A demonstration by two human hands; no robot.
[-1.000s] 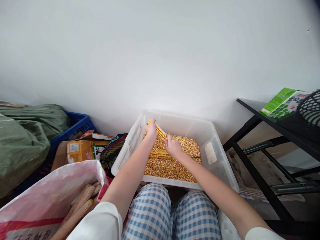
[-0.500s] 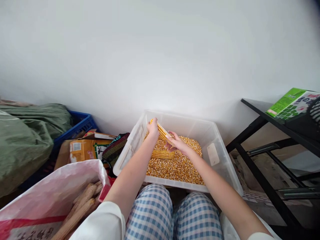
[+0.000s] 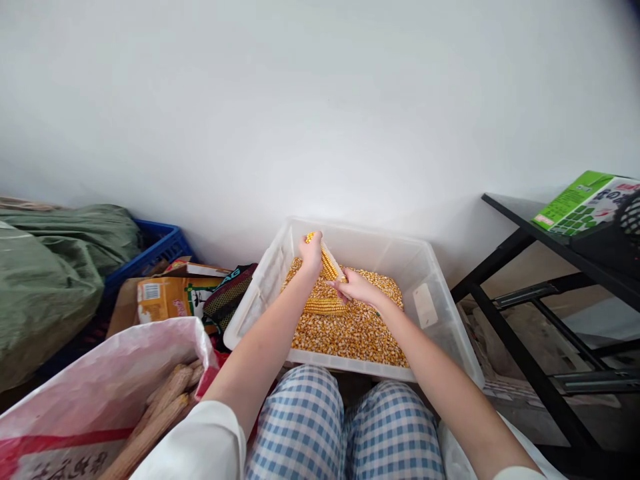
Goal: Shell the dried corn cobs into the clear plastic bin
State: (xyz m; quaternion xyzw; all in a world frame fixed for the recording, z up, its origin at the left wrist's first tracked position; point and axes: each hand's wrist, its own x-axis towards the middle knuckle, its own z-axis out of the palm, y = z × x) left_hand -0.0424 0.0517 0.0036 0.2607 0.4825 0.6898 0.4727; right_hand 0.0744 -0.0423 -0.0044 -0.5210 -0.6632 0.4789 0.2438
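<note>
Above a translucent plastic bin (image 3: 345, 364), a yellow ear of corn (image 3: 329, 265) is held at a slant between both hands. My left hand (image 3: 312, 254) wraps around its upper end, with some kernels showing past the fingers. At the lower end, my right hand (image 3: 358, 289) is closed on the ear, thumb toward the left; part of its fingers is hidden. A pale strip runs along the ear's right side. Another ear of corn (image 3: 323, 307) lies just below on a bed of loose kernels (image 3: 350, 339).
On the left stands a white and red sack (image 3: 115, 357) holding several bare cobs (image 3: 163, 407). Behind it are a cardboard box, an orange package (image 3: 167, 301), a blue crate (image 3: 163, 250) and green cloth (image 3: 65, 260). A black metal frame (image 3: 520, 340) rises at right, carrying a green box (image 3: 583, 203).
The held ear now stands steeper, and my left hand has shifted slightly right. My right hand has moved slightly down and right, its fingers drawn in closer.
</note>
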